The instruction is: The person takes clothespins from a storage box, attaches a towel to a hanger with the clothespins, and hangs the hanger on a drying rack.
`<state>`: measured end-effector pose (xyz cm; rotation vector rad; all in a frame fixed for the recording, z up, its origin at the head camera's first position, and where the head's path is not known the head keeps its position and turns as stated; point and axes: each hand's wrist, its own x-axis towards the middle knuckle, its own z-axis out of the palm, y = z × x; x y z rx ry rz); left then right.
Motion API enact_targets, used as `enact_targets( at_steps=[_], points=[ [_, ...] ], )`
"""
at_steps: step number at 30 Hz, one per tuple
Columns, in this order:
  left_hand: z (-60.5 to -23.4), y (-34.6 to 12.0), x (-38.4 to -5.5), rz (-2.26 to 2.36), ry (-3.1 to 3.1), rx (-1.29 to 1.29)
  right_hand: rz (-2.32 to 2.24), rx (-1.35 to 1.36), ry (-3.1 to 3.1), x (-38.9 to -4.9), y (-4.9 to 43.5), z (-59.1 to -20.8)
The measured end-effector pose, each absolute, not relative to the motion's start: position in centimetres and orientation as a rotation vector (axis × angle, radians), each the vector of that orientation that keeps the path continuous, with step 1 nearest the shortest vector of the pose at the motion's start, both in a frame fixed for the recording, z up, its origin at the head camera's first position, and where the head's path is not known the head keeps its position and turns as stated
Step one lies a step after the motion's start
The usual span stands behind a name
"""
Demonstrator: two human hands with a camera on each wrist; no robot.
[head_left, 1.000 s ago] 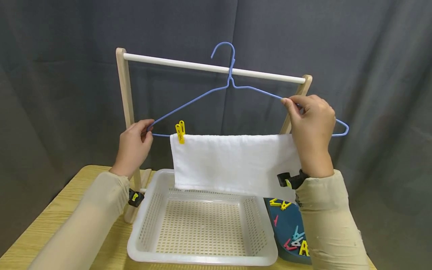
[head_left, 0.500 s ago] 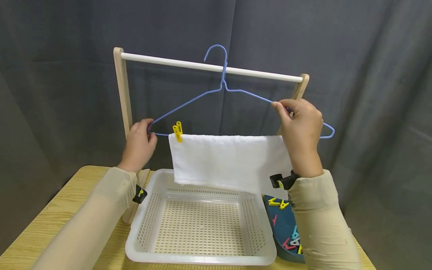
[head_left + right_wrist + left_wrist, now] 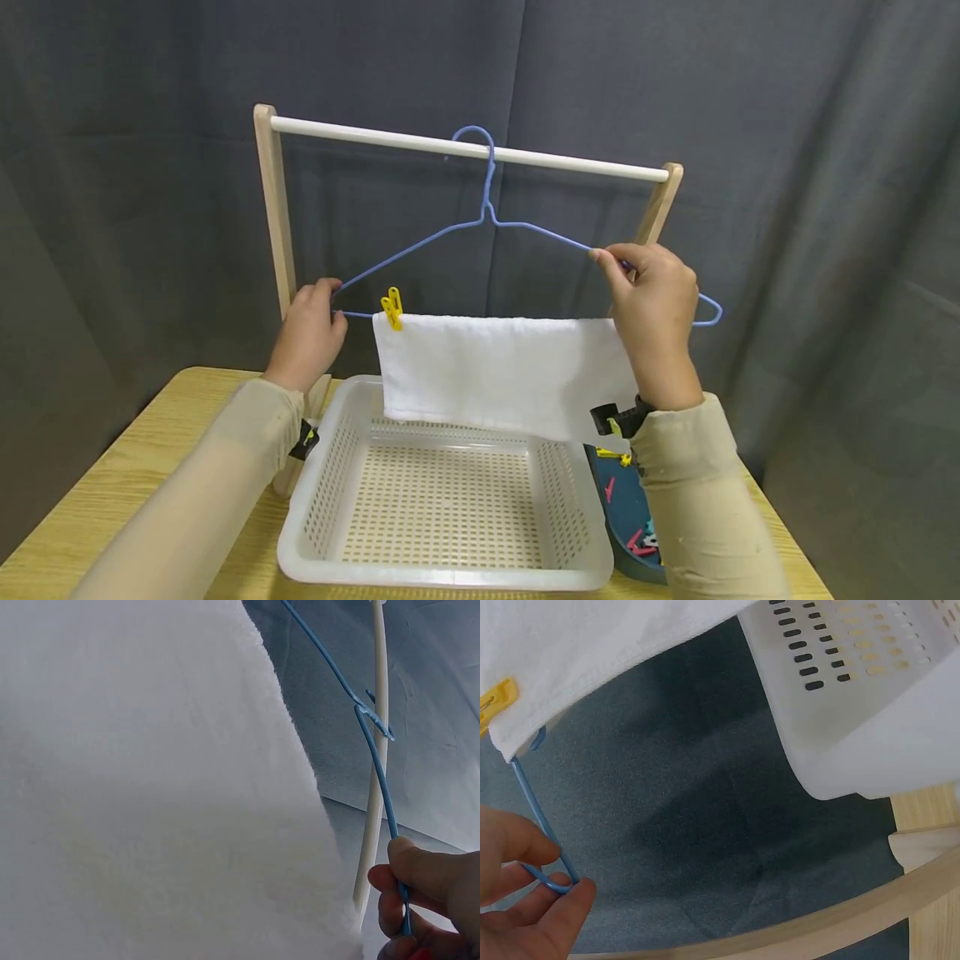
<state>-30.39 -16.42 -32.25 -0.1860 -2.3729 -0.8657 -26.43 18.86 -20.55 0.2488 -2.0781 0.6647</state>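
A blue wire clothes hanger (image 3: 408, 250) carries a folded white towel (image 3: 495, 375) over its bottom bar. One yellow clothespin (image 3: 392, 309) clips the towel's left end. My left hand (image 3: 307, 333) pinches the hanger's left corner, clearly visible in the left wrist view. Thumb and fingers of my right hand (image 3: 654, 304) grip the hanger's right sloping arm, in front of the towel's right end. The hook bends over the white rod (image 3: 585, 162), its tip behind it; contact is unclear. A small red thing (image 3: 421, 954) shows under the right fingers, too cropped to identify.
The wooden posts (image 3: 276, 208) of the rack hold up the rod. On the table (image 3: 150, 467) stands a white perforated basket (image 3: 450, 577) below the towel. Right of it, a dark blue tray (image 3: 622, 517) holds several coloured clothespins, partly behind my right sleeve.
The hanger moves left with both hands, then sinks. Its hook was above and in front of the rod; now the tip is behind it. The towel comes down along with it.
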Motion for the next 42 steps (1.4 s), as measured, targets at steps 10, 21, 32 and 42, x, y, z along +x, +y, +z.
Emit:
enact_targets(
  at_steps=[10, 21, 32, 42],
  points=[
    [-32.8, -16.8, -29.9, -0.793, -2.420, -0.196, 0.666, 0.294, -2.051, -26.6, 18.8, -21.9],
    [-33.0, -16.8, -29.6, -0.721, -2.418, -0.230, 0.698, 0.332, -2.031, -26.9, 18.7, -23.0],
    [-33.2, -16.7, -29.5, -0.809, -2.506, -0.207, 0.818, 0.317, -2.082, -27.8, 18.5, -24.6],
    [-34.4, -17.0, -28.2, -0.767, -2.492, -0.360, 0.885, 0.314, -2.106, -28.2, 18.0, -26.2]
  ],
)
